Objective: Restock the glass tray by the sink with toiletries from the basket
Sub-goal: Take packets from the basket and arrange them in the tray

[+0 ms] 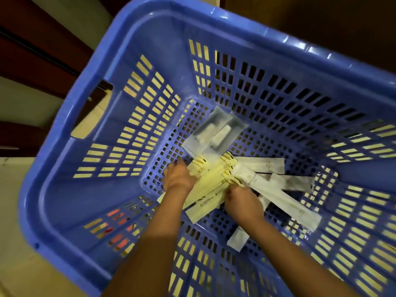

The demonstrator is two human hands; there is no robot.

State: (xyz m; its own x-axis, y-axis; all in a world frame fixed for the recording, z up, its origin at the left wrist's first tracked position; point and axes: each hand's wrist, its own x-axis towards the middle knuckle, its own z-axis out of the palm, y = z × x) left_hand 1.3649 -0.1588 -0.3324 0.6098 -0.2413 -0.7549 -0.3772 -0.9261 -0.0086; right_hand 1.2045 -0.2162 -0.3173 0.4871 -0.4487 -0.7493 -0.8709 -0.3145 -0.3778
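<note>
A big blue slotted plastic basket [90, 159] fills the view from above. On its bottom lie several long pale-yellow toiletry packets [214, 181] with gold stripes, several long white packets [285, 198], and two flat white-and-grey sachets [216, 133] further back. Both my hands reach down into the basket. My left hand [177, 179] rests on the left end of the yellow packets, its fingers curled down onto them. My right hand [242, 200] pinches the yellow packets near their middle. The glass tray and the sink are out of view.
A small white packet [237, 239] lies alone near the basket's front wall. Beige floor tiles [19, 249] show at the left and through the slots. Dark wooden cabinet fronts [36, 56] stand at the upper left.
</note>
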